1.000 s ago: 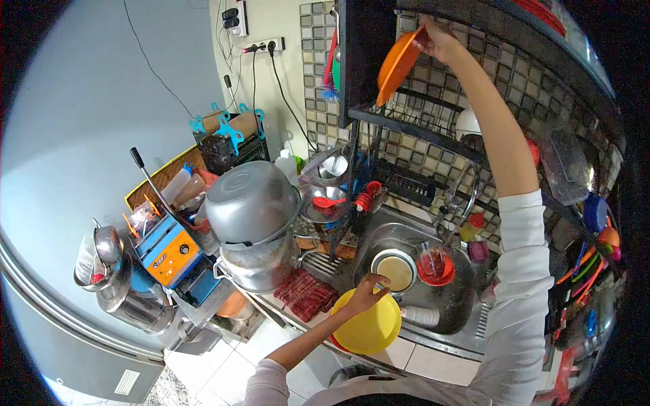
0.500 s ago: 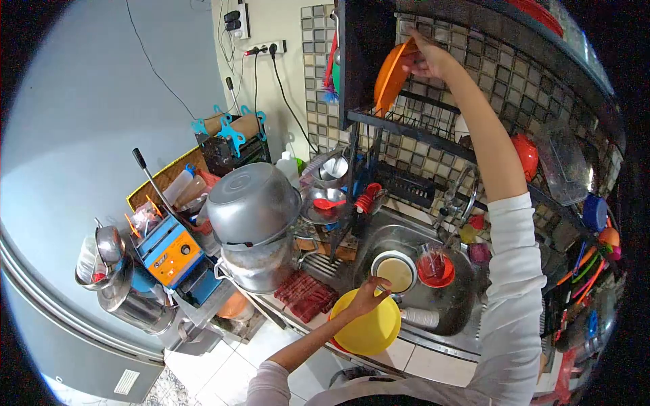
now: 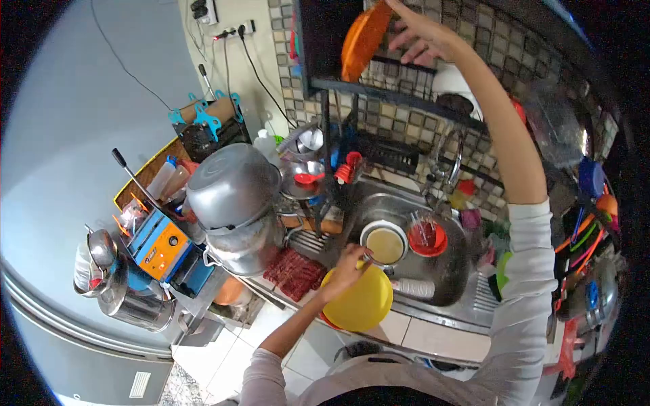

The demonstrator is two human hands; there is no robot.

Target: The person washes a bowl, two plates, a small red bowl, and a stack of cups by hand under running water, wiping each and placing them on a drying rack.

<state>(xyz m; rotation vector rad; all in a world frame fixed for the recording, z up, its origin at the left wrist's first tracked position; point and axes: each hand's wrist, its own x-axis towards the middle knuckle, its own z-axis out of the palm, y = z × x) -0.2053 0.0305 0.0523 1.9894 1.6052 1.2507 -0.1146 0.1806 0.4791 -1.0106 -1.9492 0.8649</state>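
An orange bowl (image 3: 362, 42) stands tilted on the upper dish rack. My right hand (image 3: 421, 39) is beside it with fingers spread; the thumb side is close to the bowl's upper edge. Lower down, my left hand (image 3: 352, 266) is closed on the rim of a yellow basin (image 3: 357, 302) at the counter's front edge. Just right of that hand, in the sink, is a white-rimmed bowl (image 3: 384, 244) with cloudy liquid. A red bowl (image 3: 438, 241) with clear plastic items sits next to it, and stacked white cups (image 3: 414, 289) lie below.
Large metal pots (image 3: 233, 186) stand left of the sink, beside a dark red mat (image 3: 294, 273). A blue and orange machine (image 3: 164, 245) is further left. The black dish rack (image 3: 406, 99) and faucet (image 3: 455, 159) are behind the sink.
The view has shifted, so the counter things appear further left. My right hand's fingers have spread away from the orange bowl. My left hand stays at the yellow basin's rim.
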